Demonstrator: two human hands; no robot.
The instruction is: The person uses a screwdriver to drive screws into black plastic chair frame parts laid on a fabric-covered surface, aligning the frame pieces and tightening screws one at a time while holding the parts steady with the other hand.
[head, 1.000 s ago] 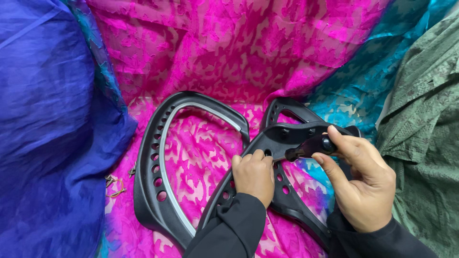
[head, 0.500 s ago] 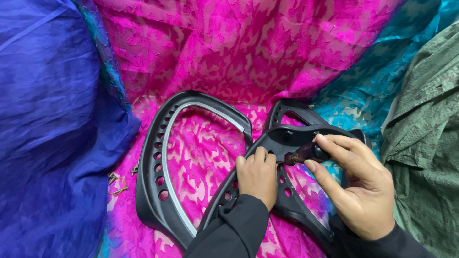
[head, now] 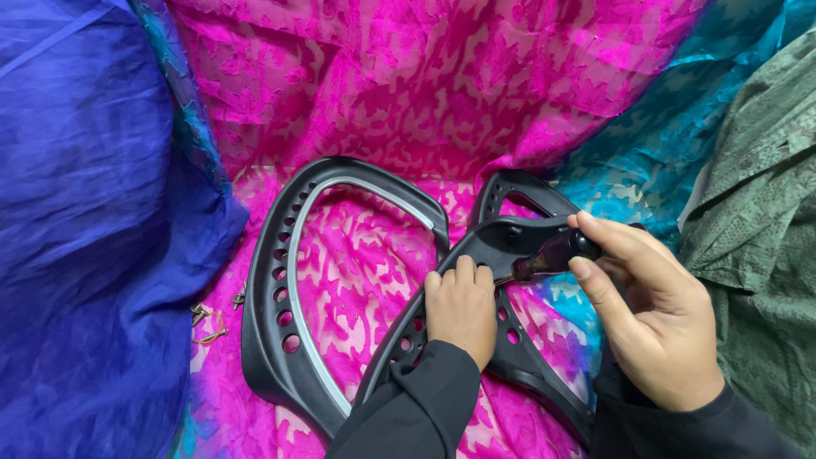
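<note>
1. Since a second ago the right hand (head: 654,314) has shifted its grip on the small dark tool (head: 552,253). Its fingers are now curled over the handle from above, thumb beneath, and the metal tip points at the junction of the black plastic frame (head: 280,306).
2. The left hand (head: 463,310) has hardly moved. It lies palm-down on the frame's perforated arm, fingers bent and pressing it flat, closed on nothing.
3. Judgement: the tool tip is now closer to the frame's central hub, so fastening work there looks to be in hand.
4. The frame lies on pink patterned fabric (head: 408,93). Blue cloth (head: 85,212) lies on the left and green cloth (head: 756,212) on the right.
5. Small metal bits (head: 208,321) lie loose beside the frame's left edge.
6. The left hand partly hides the hub.
</note>
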